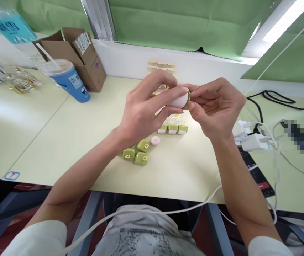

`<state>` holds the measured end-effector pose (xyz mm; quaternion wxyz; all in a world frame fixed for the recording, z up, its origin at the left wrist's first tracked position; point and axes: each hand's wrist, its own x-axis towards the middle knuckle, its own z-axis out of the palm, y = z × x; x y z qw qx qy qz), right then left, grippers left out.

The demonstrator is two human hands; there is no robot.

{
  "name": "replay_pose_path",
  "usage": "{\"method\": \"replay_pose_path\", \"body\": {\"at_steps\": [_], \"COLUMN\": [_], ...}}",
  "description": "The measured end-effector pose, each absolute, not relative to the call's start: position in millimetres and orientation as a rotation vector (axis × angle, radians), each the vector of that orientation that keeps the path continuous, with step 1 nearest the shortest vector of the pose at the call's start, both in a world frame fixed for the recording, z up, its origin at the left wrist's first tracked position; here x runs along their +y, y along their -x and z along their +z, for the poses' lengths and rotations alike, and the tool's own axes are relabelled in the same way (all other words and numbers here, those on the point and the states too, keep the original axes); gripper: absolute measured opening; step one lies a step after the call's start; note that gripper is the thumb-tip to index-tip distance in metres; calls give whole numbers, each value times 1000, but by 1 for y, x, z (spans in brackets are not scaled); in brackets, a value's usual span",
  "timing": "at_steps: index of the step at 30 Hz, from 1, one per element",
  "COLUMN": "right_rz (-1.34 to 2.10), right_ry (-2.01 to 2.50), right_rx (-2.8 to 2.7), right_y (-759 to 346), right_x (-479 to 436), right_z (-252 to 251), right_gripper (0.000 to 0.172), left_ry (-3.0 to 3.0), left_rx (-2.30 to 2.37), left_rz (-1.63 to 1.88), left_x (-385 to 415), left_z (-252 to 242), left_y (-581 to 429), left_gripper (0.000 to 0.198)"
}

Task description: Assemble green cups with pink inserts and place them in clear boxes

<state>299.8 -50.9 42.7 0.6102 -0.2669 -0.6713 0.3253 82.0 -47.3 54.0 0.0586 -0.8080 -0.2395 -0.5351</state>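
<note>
Above the table, my left hand [143, 110] is closed around a small rounded white case with a green rim [180, 101]. The fingertips and thumb of my right hand [217, 106] pinch the green edge of this case from the other side. Below my hands stand several small green-topped cases with pale pink or white bottoms [172, 129], side by side in a row. Nearer to me lie loose green caps with small yellow loops [141, 158]. A round pink piece [155, 141] rests beside them. Behind the row is a clear plastic piece [175, 118], partly hidden by my left hand.
Cream-coloured pieces [162, 65] stand in rows by the wall. At the left are a blue cup [72, 81], a cardboard box [88, 60] and a water bottle [14, 28]. White chargers [255, 142], cables and a phone [258, 176] lie right. A white cable [152, 212] crosses before my body.
</note>
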Motion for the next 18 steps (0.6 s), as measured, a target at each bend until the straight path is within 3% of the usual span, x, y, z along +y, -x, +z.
{"method": "replay_pose_path", "body": {"at_steps": [6, 13, 18], "right_rz": [737, 676, 775], "right_ry": [653, 584, 564], "right_rx": [-1596, -1535, -1550], "right_y": [-302, -293, -282], "right_x": [-50, -53, -61], "right_z": [44, 43, 48], "right_gripper": [46, 25, 48], "left_ry": [2347, 2514, 2363], "left_rx": [-686, -850, -713], "left_rz": [-1649, -1590, -1709], "left_x": [-47, -43, -47], "left_z": [53, 56, 54], "left_y": [-82, -77, -83], "left_gripper": [25, 43, 25]}}
